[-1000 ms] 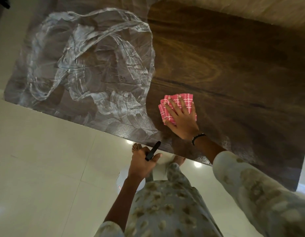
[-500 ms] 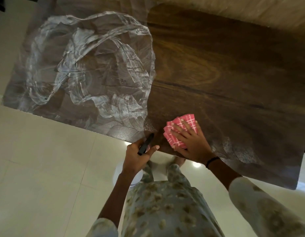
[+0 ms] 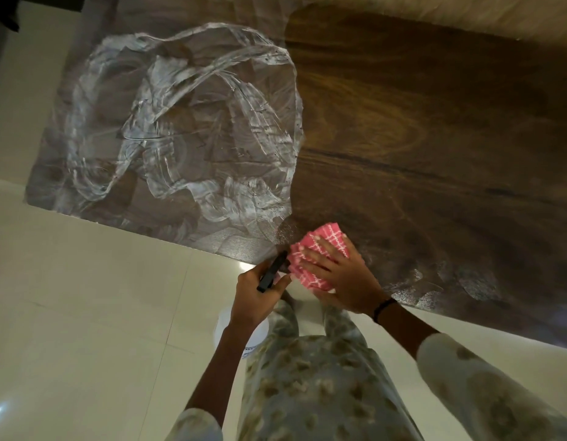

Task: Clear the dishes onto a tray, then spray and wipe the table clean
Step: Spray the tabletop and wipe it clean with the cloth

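Observation:
A dark wooden table (image 3: 419,128) fills the upper view, its left half smeared with white foamy streaks (image 3: 180,128). My right hand (image 3: 342,278) presses flat on a folded pink checked cloth (image 3: 320,249) at the table's near edge, part of the cloth hanging over the edge. My left hand (image 3: 260,297) grips a white spray bottle (image 3: 241,335) by its black trigger head (image 3: 272,272), held just below the table edge beside the cloth. Most of the bottle's body is hidden behind my hand and arm.
Pale glossy floor tiles (image 3: 85,313) lie below the table's near edge. My patterned clothing (image 3: 307,377) fills the bottom centre. A patch of fine wet droplets (image 3: 441,281) sits on the wood right of the cloth.
My right hand has drawn the cloth toward me, from further in on the wood to the near edge. My left hand with the bottle rose closer to the edge.

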`<act>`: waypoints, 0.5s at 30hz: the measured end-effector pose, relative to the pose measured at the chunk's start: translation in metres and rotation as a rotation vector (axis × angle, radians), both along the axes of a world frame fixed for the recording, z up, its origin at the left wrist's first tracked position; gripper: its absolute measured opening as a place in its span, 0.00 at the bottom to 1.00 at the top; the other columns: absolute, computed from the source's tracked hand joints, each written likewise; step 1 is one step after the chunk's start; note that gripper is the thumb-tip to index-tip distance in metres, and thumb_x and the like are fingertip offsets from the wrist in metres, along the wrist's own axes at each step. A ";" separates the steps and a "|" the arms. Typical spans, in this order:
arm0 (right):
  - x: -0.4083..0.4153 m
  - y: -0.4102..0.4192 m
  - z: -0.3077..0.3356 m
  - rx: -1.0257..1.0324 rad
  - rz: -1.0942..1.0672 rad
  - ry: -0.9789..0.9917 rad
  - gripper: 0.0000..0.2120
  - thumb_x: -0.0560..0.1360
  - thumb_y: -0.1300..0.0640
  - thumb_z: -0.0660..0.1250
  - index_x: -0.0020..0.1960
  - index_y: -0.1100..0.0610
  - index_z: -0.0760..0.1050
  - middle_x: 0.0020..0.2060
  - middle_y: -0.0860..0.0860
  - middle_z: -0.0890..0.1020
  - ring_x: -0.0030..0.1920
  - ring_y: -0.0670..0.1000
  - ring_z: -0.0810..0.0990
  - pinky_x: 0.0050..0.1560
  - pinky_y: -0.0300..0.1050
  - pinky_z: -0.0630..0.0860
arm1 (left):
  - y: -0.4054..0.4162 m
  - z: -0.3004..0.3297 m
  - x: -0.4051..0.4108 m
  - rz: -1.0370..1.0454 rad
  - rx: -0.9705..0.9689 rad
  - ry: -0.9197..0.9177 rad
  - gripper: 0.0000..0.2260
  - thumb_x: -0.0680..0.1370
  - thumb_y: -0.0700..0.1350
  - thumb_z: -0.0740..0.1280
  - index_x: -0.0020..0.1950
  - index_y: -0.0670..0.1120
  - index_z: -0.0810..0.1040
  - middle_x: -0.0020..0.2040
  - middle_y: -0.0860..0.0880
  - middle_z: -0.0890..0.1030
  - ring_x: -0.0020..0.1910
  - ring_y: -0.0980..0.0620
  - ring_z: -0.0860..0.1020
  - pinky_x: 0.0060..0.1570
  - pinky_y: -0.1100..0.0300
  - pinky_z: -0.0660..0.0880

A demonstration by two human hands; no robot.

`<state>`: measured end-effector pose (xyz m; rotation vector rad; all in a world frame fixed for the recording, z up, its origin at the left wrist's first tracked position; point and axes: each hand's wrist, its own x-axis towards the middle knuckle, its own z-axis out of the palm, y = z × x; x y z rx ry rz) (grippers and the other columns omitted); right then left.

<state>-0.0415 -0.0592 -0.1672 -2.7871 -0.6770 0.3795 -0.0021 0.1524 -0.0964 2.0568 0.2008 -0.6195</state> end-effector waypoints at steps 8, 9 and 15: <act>0.049 0.004 0.008 -0.102 -0.278 0.049 0.30 0.77 0.35 0.53 0.76 0.46 0.58 0.76 0.48 0.59 0.76 0.57 0.54 0.71 0.71 0.51 | 0.034 -0.017 -0.002 0.003 0.076 0.030 0.13 0.70 0.48 0.75 0.33 0.44 0.75 0.24 0.53 0.70 0.23 0.55 0.64 0.27 0.66 0.64; 0.056 0.012 0.008 -0.107 -0.280 0.053 0.31 0.77 0.35 0.53 0.76 0.46 0.58 0.76 0.48 0.59 0.76 0.57 0.54 0.71 0.71 0.51 | 0.038 -0.018 -0.003 0.003 0.084 0.026 0.14 0.70 0.48 0.75 0.32 0.44 0.74 0.24 0.52 0.70 0.23 0.55 0.64 0.27 0.66 0.63; 0.064 0.025 0.004 -0.092 -0.267 0.032 0.31 0.77 0.35 0.53 0.76 0.47 0.57 0.76 0.50 0.61 0.76 0.59 0.55 0.70 0.72 0.52 | 0.054 -0.024 -0.006 -0.014 0.179 -0.004 0.18 0.71 0.48 0.74 0.30 0.41 0.70 0.22 0.52 0.66 0.21 0.53 0.60 0.25 0.67 0.60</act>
